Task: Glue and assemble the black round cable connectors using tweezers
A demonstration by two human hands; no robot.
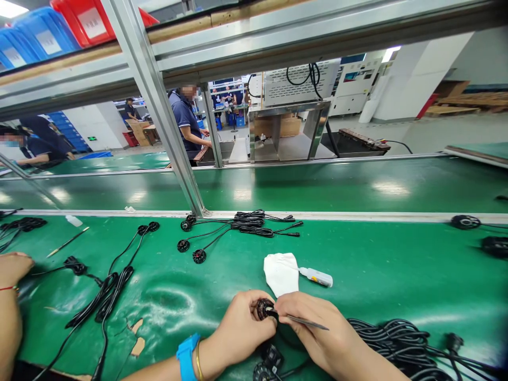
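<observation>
My left hand [243, 324], with a blue wristband, is closed round a small round black part [264, 308] on a black cable, held just above the green mat [377, 275]. My right hand [313, 323] pinches thin metal tweezers [307, 321], with their tip at the black part. A folded white cloth [281, 272] and a small white bottle [317, 277] lie just beyond my hands. More round black parts [266, 365] rest below my hands.
A pile of black cables [400, 344] lies at the right. Cable sets with round ends [238, 227] lie further back, others [107, 288] at the left. Another person's hand [11, 267] rests at the far left. A metal post [166, 121] rises from the bench; co-workers stand behind.
</observation>
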